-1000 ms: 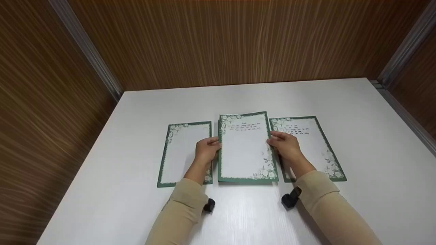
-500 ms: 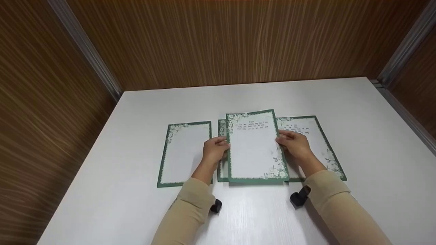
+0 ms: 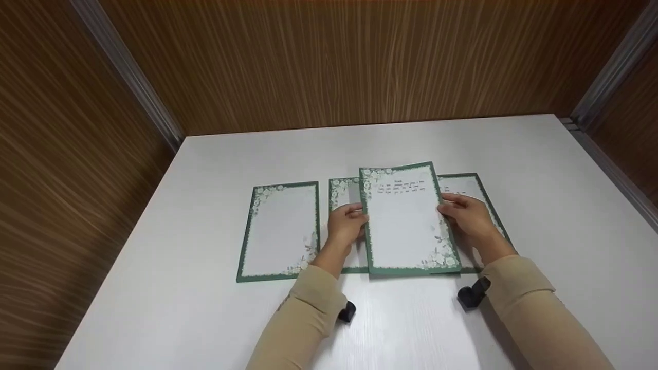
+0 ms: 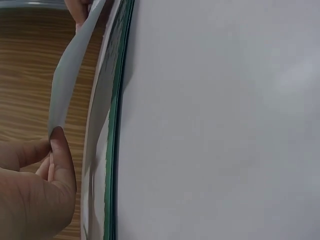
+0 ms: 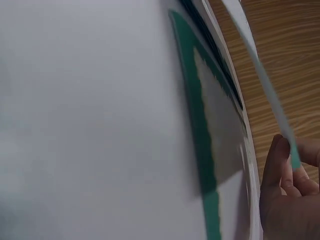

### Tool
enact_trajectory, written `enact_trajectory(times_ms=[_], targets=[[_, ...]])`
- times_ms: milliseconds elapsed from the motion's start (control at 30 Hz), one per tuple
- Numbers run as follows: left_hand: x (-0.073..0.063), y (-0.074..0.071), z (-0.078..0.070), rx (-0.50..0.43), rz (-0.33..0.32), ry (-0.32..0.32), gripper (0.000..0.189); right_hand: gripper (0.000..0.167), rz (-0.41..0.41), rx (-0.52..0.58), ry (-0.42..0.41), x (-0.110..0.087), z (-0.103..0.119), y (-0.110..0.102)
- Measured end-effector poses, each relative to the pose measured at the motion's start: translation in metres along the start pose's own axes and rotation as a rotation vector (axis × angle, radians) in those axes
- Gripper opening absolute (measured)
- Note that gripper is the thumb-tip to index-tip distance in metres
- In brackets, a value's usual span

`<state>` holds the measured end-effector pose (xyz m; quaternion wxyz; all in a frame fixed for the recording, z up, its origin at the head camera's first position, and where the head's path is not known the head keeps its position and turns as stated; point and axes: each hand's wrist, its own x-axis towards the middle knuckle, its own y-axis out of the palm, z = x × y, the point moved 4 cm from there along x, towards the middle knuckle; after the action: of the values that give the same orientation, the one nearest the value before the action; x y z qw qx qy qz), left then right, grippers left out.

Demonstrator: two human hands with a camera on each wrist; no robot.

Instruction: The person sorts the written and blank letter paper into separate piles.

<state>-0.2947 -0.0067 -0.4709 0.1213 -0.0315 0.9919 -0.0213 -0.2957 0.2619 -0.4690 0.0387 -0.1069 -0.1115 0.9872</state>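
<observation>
A sheet of green-bordered, flower-printed letter paper (image 3: 403,226), with a few lines of writing near its top, is raised over the table. My left hand (image 3: 346,224) pinches its left edge between thumb and fingers; my right hand (image 3: 470,219) pinches the right edge. From the side, in the left wrist view, the paper (image 4: 67,75) looks slightly bowed and off the table. Beneath it, partly covered, lie a middle sheet (image 3: 342,191) of the same print and a right sheet (image 3: 470,183) with writing. The left sheet (image 3: 280,231) lies flat, with no writing showing.
The sheets lie on a white table (image 3: 169,231). Wood-grain panels (image 3: 329,61) stand behind it and at both sides. Black devices (image 3: 470,295) sit at both wrists, just below the rolled beige sleeves.
Both hands have carried the held sheet to the right, from over the middle sheet to partly over the right one. More of the middle and left sheets now shows.
</observation>
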Motion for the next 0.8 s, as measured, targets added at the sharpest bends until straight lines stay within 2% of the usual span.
enact_trajectory(times_ms=[500, 800], targets=[[-0.008, 0.041, -0.001, -0.045, -0.012, 0.017, 0.026, 0.064, 0.027, -0.106, 0.033, -0.001, -0.008, -0.041], [-0.012, 0.064, -0.001, -0.066, 0.008, 0.033, 0.025, 0.07, 0.066, -0.083, 0.022, -0.002, -0.012, -0.063]])
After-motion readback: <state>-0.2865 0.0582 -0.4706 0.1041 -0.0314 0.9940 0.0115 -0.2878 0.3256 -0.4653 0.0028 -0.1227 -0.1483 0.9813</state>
